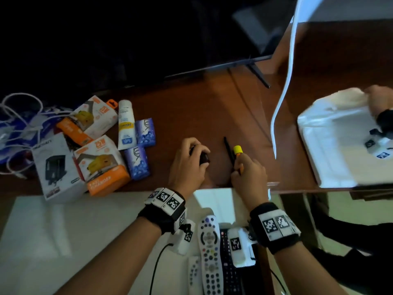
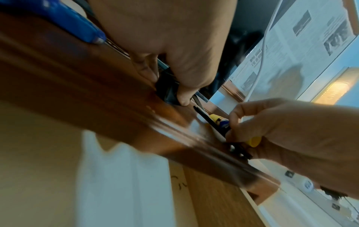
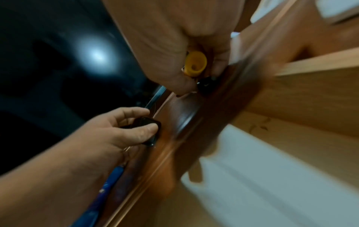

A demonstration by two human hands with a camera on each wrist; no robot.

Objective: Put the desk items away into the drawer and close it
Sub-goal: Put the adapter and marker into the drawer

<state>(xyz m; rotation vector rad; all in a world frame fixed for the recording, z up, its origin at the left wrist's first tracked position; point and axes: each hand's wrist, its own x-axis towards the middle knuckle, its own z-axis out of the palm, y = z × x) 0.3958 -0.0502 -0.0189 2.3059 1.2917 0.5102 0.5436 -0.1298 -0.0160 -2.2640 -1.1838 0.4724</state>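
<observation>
Remotes (image 1: 209, 255) lie nearest me, in open drawer (image 1: 214, 201). On surface (image 1: 212, 107), my left hand (image 1: 187, 165) grips small black object (image 1: 203, 157); right hand (image 1: 248, 173) grips yellow-capped marker (image 1: 237, 150) and black pen (image 1: 228, 149).

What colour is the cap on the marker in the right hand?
Yellow cap, on the marker the right hand holds; clearest in the head view.

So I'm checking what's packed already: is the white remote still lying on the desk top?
No, the white remote lies in the open drawer, below the desk edge.
</observation>
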